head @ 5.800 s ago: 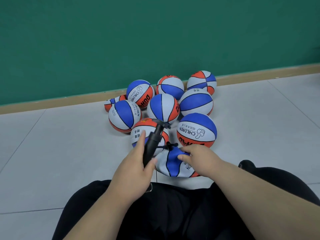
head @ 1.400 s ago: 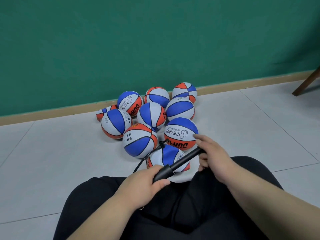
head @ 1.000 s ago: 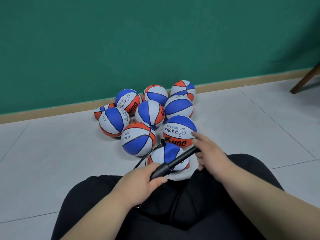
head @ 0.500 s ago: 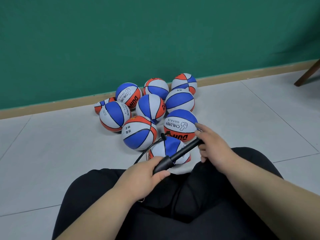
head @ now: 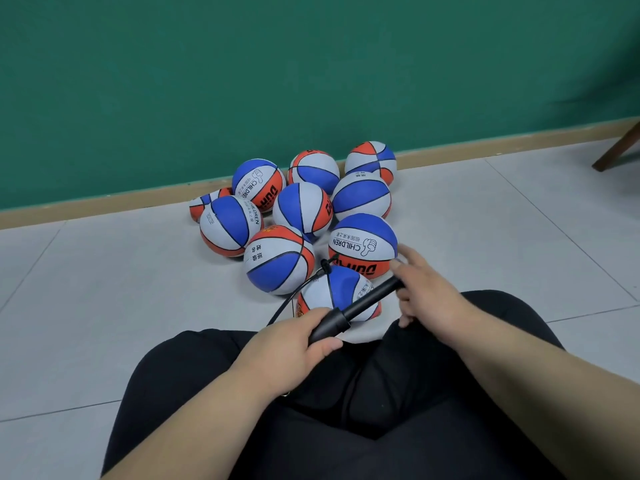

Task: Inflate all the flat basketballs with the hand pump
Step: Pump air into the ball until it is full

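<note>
Before me, a black pump (head: 367, 302) slants over a half-flat red-white-blue ball (head: 343, 283), its hose (head: 294, 295) reaching the ball's top; rounder balls (head: 303, 211) cluster behind.

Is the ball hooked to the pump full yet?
Not yet: the ball looks squat and lumpy beside the round ball behind it.

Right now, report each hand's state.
Left hand: grips the hand pump barrel.
Right hand: grips the same pump's handle end.

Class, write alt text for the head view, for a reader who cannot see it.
A seated person grips a black pump with the left hand and right hand, its hose running to the nearest ball on the floor. More red, white and blue balls cluster behind it by a green wall.
</note>
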